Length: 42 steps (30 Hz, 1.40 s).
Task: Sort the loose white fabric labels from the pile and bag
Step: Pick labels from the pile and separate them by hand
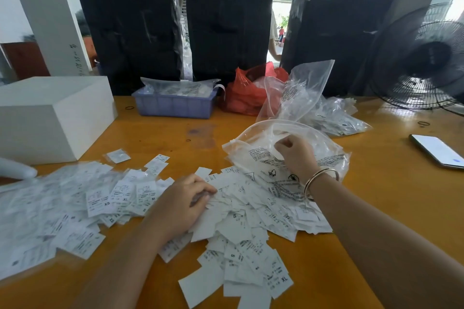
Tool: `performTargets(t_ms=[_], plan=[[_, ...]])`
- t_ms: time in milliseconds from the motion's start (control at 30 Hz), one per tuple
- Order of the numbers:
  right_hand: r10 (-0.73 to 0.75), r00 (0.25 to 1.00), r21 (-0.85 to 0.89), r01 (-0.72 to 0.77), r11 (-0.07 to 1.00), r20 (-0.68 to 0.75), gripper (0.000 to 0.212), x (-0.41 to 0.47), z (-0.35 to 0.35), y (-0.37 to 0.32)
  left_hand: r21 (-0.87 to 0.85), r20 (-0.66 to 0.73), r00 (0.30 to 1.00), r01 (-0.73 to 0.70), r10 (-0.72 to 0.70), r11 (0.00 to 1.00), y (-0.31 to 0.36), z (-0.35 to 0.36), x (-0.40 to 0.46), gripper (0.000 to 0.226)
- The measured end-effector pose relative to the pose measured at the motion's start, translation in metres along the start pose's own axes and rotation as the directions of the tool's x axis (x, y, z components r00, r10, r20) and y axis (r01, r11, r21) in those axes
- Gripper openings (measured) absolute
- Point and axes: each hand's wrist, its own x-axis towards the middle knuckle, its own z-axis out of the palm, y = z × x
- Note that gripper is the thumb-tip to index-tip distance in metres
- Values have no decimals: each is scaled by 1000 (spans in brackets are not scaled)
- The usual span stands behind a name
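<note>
Bright daylight blows out the doorways beyond the hands, glare streaks the worktop (376,183), edges bend and smear.

Orange table (326,271); labels (238,228); bag (263,158); phone (437,149)
</note>
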Motion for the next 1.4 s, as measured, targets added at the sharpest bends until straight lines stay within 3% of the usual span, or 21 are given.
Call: performTargets(t_ms=[100,233,333,400,467,567,633,700,800,900,1000,1100,1233,1300,1400], plan=[[18,1000,119,-17,993,-3,13,-1,-1,-1,-8,-1,1000,-2,2,1000,-2,0,0,20],[39,997,421,-9,907,-65,4,-11,-7,-12,-8,-10,1000,-4,4,1000,-1,0,0,20],[-89,996,613,75,787,-7,20,-31,-9,-28,-41,-106,994,25,-30,999,4,-2,1,21],[-214,975,654,120,747,65,24,-48,-5,-37,-156,-203,978,26,-58,987,12,-5,1,19],[-292,940,650,112,752,176,24,-65,4,-42,-290,-231,970,12,-82,957,20,-10,-1,22],[-363,875,635,87,767,319,26,-84,19,-43,-429,-135,987,19,-85,903,28,-12,-4,40],[-391,847,598,112,794,360,27,-90,26,-42,-381,-102,990,53,-99,923,30,-8,-3,36],[-396,839,572,127,810,374,29,-92,31,-40,-304,-167,980,54,-109,951,30,-3,-1,15],[-337,883,531,124,838,327,24,-90,36,-37,-339,-261,953,58,-153,939,26,-1,0,15],[-347,897,180,306,935,274,24,-91,41,-33,-462,-347,888,117,-301,879,21,-3,2,6],[-457,790,-138,548,825,409,36,-94,51,-32,-523,-390,834,149,-391,839,18,-2,4,6],[-503,763,-231,618,751,407,35,-95,55,-34,-580,-367,829,150,-422,801,18,-3,5,6],[-566,747,-265,658,705,348,30,-95,54,-34,-673,-303,833,157,-464,723,19,-5,6,17],[-579,776,-181,625,760,249,25,-98,52,-33,-698,-279,831,168,-481,696,19,-5,6,23],[-477,874,51,474,879,92,14,-100,47,-34,-718,-251,832,183,-495,672,19,-6,6,26]])
